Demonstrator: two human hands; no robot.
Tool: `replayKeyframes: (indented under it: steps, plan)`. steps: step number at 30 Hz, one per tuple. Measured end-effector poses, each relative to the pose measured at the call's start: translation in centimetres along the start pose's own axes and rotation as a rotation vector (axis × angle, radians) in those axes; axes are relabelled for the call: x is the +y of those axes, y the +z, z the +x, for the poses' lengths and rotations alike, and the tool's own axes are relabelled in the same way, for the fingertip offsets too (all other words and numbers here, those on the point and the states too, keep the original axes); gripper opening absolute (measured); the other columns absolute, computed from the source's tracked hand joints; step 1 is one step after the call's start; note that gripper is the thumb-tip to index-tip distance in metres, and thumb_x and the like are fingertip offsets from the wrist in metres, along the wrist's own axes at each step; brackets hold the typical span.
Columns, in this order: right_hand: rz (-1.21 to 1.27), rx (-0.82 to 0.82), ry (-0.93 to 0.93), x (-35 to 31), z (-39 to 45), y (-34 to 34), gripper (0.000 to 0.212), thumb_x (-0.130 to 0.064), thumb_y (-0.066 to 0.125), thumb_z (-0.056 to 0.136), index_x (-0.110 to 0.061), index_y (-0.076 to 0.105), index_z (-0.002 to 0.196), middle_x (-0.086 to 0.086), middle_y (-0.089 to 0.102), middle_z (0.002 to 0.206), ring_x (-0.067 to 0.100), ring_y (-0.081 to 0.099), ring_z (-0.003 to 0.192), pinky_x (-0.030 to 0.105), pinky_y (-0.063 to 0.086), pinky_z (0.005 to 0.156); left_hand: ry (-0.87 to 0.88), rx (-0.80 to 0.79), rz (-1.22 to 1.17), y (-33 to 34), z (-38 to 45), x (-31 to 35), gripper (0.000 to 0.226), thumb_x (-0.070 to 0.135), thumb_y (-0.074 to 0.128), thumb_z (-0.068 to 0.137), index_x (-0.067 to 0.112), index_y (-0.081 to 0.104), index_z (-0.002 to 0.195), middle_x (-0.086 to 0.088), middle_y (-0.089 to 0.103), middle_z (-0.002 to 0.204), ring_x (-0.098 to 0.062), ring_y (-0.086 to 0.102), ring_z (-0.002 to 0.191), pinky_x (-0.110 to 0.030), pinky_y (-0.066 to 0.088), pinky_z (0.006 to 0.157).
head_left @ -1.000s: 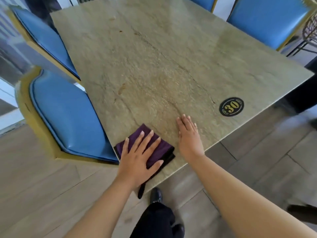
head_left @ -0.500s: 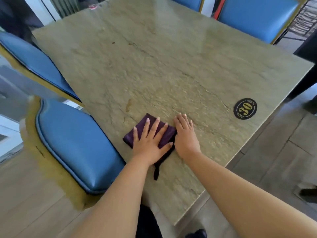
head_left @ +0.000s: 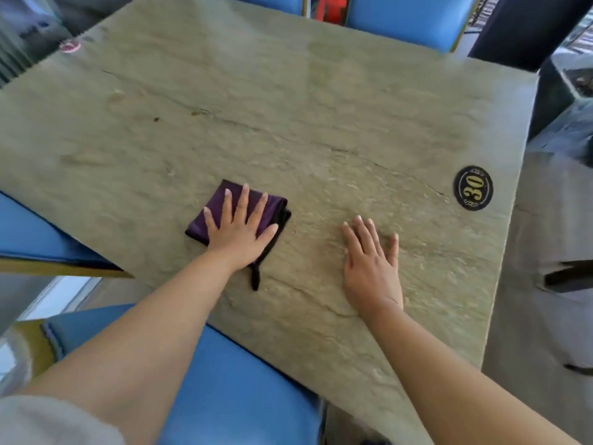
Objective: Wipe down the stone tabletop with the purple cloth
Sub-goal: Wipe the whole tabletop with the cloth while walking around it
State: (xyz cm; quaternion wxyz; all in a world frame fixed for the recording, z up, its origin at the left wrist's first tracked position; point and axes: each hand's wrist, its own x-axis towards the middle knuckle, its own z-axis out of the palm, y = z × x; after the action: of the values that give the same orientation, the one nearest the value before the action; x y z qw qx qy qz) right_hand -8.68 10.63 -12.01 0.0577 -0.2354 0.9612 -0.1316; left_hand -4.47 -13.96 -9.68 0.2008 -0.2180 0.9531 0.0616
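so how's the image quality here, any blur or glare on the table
Head view: a pale sheen of glare crosses the far stone tabletop; edges and corners smear with motion blur and wide-angle bend; the purple cloth, left hand and right hand are fairly sharp; the number badge reads clearly.

Four blue chairs, two hands.

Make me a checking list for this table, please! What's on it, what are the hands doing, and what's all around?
Surface: stone tabletop, small brown specks far left.
Job's things: folded purple cloth lying flat on the stone.
Clutter: round black number badge reading 30; small red-and-white round item at the far corner.
Grips: left hand presses flat on the cloth; right hand rests flat on bare stone.
Cables: nothing seen.
Surroundings: blue chairs around the table.
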Motion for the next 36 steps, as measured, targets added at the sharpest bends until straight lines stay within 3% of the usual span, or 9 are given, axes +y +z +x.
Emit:
replayKeyframes:
  steps: [7,12,14,16,20,23,29,34,36]
  plan:
    - [0.018,0.043,-0.008,0.0,-0.7,0.0,0.05,-0.025,0.026,0.103,-0.026,0.017,0.152,-0.006,0.011,0.161,0.012,-0.006,0.147,0.046,-0.008,0.119,0.728,-0.242,0.312,2.7,-8.6,3.1,0.074,0.072,0.021,0.089,0.05,-0.033,0.135,0.01,-0.05,0.144,-0.024,-0.049,0.13,-0.06,-0.03,0.102]
    - [0.34,0.13,0.139,-1.4,-1.1,-0.8,0.047,-0.008,0.039,0.097,-0.019,0.042,0.142,-0.002,0.033,0.153,0.012,0.013,0.147,0.037,-0.004,0.119,0.879,-0.264,0.22,1.0,-6.4,2.6,0.068,0.068,0.023,0.091,0.053,-0.021,0.141,0.023,-0.036,0.15,-0.008,-0.038,0.138,-0.047,-0.025,0.112]
    - [0.379,0.202,0.164,-3.9,-2.3,-1.3,0.044,-0.003,0.045,0.09,-0.012,0.053,0.133,0.007,0.049,0.139,0.026,0.035,0.137,0.041,0.011,0.12,0.77,-0.143,0.073,0.1,-4.8,1.3,0.067,0.07,0.013,0.089,0.049,-0.021,0.143,0.022,-0.03,0.153,-0.008,-0.028,0.143,-0.045,-0.014,0.118]
    - [0.28,0.245,0.048,-7.1,-4.1,-0.6,0.04,-0.008,0.051,0.084,-0.011,0.061,0.123,0.01,0.058,0.123,0.032,0.049,0.122,0.048,0.03,0.113,0.452,-0.034,-0.036,-0.6,-3.1,-0.6,0.068,0.067,0.011,0.092,0.041,-0.023,0.145,0.013,-0.034,0.154,-0.015,-0.029,0.143,-0.047,-0.017,0.117]
    - [0.015,-0.018,-0.233,-11.0,-6.5,3.2,0.059,-0.049,0.038,0.091,-0.027,0.038,0.145,0.011,0.036,0.151,0.034,0.027,0.142,0.06,0.017,0.114,-0.023,-0.118,-0.086,-0.7,-1.1,-4.3,0.077,0.062,0.013,0.095,0.021,-0.019,0.151,0.001,-0.034,0.155,-0.019,-0.029,0.143,-0.046,-0.015,0.117]
    - [-0.1,-0.034,-0.235,-7.7,-5.1,3.1,0.061,-0.06,0.028,0.092,-0.044,0.016,0.149,0.002,0.015,0.16,0.028,0.004,0.148,0.058,0.002,0.114,-0.002,-0.2,-0.131,-0.5,-0.6,-5.2,0.076,0.066,0.01,0.093,0.026,-0.021,0.149,0.005,-0.037,0.153,-0.018,-0.033,0.141,-0.044,-0.018,0.115]
    - [-0.156,-0.101,0.258,-5.8,-4.7,1.1,0.063,-0.062,0.002,0.087,-0.046,-0.011,0.147,0.0,-0.014,0.16,0.032,-0.024,0.143,0.063,-0.015,0.11,0.04,-0.236,-0.201,-0.8,-0.1,-5.6,0.076,0.069,0.007,0.091,0.029,-0.015,0.151,0.006,-0.031,0.156,-0.02,-0.029,0.143,-0.045,-0.016,0.116]
    - [-0.114,-0.104,-0.299,-13.4,-5.1,3.5,0.059,-0.056,0.031,0.091,-0.043,0.022,0.148,0.002,0.019,0.159,0.035,0.007,0.146,0.064,0.002,0.109,0.0,-0.221,-0.235,-0.6,0.6,-5.6,0.072,0.07,0.01,0.091,0.035,0.003,0.153,0.01,-0.008,0.162,-0.022,-0.008,0.149,-0.048,-0.006,0.118]
    - [-0.158,-0.145,-0.517,-14.4,-2.8,3.9,0.058,-0.056,0.032,0.091,-0.046,0.02,0.147,-0.002,0.014,0.16,0.031,-0.001,0.147,0.062,-0.003,0.111,0.025,-0.242,-0.252,-0.5,0.9,-6.1,0.075,0.075,0.009,0.086,0.039,0.005,0.152,0.014,-0.007,0.161,-0.021,-0.007,0.149,-0.05,-0.006,0.118]
